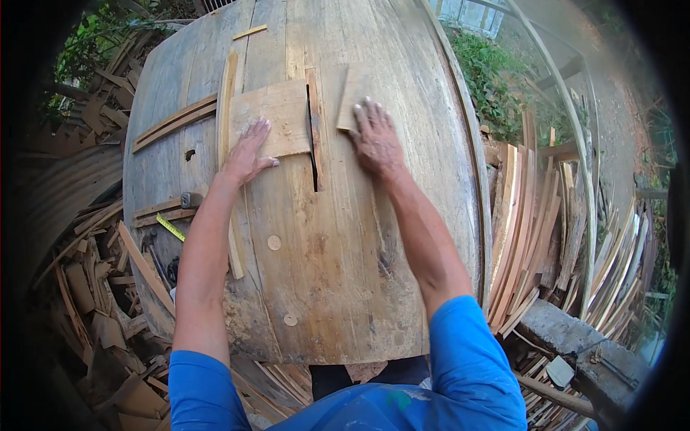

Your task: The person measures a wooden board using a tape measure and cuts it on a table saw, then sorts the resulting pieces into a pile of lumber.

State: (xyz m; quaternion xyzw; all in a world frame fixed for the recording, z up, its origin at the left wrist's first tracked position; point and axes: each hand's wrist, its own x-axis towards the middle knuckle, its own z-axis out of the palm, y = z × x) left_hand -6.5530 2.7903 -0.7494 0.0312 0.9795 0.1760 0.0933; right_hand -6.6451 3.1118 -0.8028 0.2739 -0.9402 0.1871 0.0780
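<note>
My left hand (250,152) lies flat with its fingers stretched out on a square wooden board (284,115). The board sits between a long pale wood strip (228,108) on its left and a narrow dark slit (313,129) in the wooden tabletop (359,287). A reddish-brown strip (318,161) runs along the slit. To the right of the slit, my right hand (376,140) has its fingers extended at the edge of a narrower wooden piece (350,93), which looks slightly blurred. Part of that piece is hidden under the fingers.
Two thin wood strips (175,123) lie at the left, with a hammer (189,201) and a yellow tape measure (171,228) nearer me. A short wood stick (250,32) rests at the far side. Scrap wood (108,330) and stacked slats (528,208) flank the table.
</note>
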